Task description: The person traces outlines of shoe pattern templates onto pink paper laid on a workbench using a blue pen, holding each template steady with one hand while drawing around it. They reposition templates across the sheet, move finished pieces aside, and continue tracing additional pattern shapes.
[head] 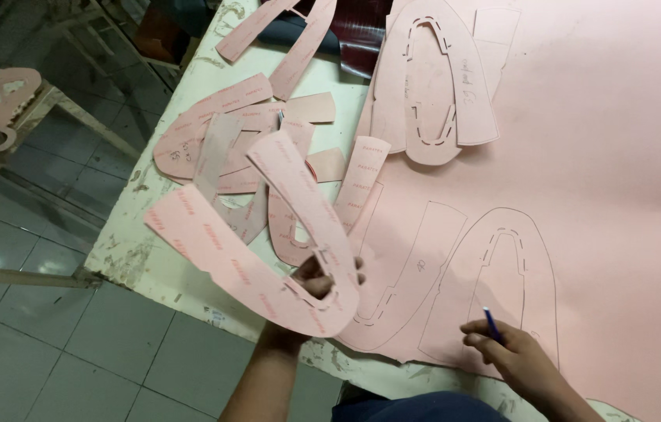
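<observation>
Right hand [514, 353] sits lowest in view, resting on the big pink sheet of board [604, 156] near the sheet's ragged lower edge — fingers pinched shut round a thin blue pen [491, 323], tip up against the traced outline of a horseshoe-shaped pattern [502, 289]. A second traced outline, a long strip, lies just to its left.

Left hand [316, 281] is raised over the table's near edge, clenched on a U-shaped pink card cut-out [268, 234]; thumb and fingertips show through the bend, both legs fan out up and left, clear of the surface.

Worn white table [131, 250] with chipped paint: its left edge runs diagonally, grey tiled floor [49, 344] beyond it. Bare tabletop is only a narrow strip along that edge. A heap of loose pink card strips and curved pieces [229, 133] fills the space between the edge and the sheet. A pale horseshoe template [432, 86] lies at the sheet's top. Sheet's right half is unmarked — the widest free area.
</observation>
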Motion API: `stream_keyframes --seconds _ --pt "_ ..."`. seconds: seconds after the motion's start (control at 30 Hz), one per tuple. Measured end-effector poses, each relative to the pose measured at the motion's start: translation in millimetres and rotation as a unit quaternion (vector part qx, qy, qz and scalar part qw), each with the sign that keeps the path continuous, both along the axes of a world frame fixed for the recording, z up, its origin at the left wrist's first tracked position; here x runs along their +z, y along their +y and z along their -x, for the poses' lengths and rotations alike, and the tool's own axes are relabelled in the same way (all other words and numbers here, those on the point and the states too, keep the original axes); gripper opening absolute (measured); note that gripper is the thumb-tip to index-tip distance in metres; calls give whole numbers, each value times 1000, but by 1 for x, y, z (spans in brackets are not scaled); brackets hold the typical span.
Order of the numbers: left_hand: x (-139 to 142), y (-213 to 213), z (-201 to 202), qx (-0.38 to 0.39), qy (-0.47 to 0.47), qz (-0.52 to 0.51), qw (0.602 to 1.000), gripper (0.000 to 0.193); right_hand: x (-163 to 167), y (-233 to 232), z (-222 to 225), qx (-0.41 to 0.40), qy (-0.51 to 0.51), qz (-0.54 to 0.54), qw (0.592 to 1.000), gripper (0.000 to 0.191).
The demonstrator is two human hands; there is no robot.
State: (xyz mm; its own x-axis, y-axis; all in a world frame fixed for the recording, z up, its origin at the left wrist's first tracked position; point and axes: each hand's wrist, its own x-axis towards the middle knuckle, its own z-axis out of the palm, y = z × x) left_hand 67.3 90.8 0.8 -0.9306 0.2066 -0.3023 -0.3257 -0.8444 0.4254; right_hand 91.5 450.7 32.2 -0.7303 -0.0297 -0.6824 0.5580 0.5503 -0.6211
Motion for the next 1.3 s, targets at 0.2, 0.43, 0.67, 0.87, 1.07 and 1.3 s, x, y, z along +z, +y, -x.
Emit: stream_keyframes --seconds 0.2,0.43,0.67,0.87,1.07,1.3 --pt "-17 77 -18 -124 -19 -37 991 58 23 -58 14 11 -10 107 994 43" --pt "-10 104 -29 -59 -66 -49 995 65 7 -51 16 -142 42 126 981 34" --pt "18 109 -26 -42 -77 -35 996 67 -20 -4 15 -147 84 27 985 27" --pt "-1 119 -15 -26 -88 139 986 40 5 49 -5 -322 306 85 892 27" --pt "-22 125 -13 -31 -157 171 972 32 37 73 -22 -26 554 -176 813 35" --pt "-20 132 -13 -58 -144 189 970 34 -6 84 -47 -91 334 -232 909 30"
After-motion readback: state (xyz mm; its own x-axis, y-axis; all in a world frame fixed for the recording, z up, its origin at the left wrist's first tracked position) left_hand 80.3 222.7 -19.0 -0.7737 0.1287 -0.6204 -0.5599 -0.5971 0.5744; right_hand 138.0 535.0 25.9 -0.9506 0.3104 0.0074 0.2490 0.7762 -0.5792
